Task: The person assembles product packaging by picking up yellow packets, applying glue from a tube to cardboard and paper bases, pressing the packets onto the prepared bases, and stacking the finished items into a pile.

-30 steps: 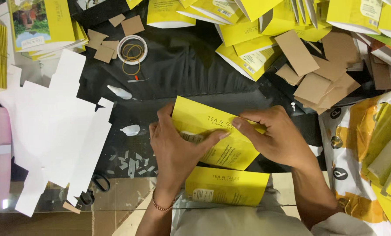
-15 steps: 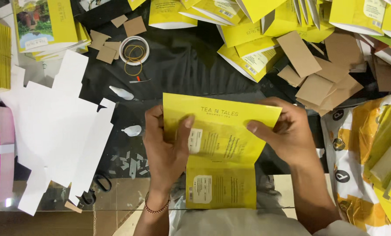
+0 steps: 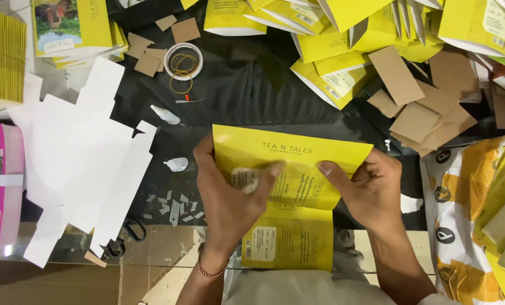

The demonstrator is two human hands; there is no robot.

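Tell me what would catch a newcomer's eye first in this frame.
The yellow flat carton at centre, held open by the left hand and right hand over a second yellow piece. Next, the heap of yellow cartons and brown card pieces at upper right, and the white cut-out sheets spread at left.

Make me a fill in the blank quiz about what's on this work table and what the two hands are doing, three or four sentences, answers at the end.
1. Both the left hand and the right hand hold a flat pouch whose colour is ____.
2. The rubber bands lie inside and beside a roll of ____.
3. The scissors lie partly under sheets of ____ card.
4. The bracelet sits on the ____ wrist.

Missing words: yellow; tape; white; left
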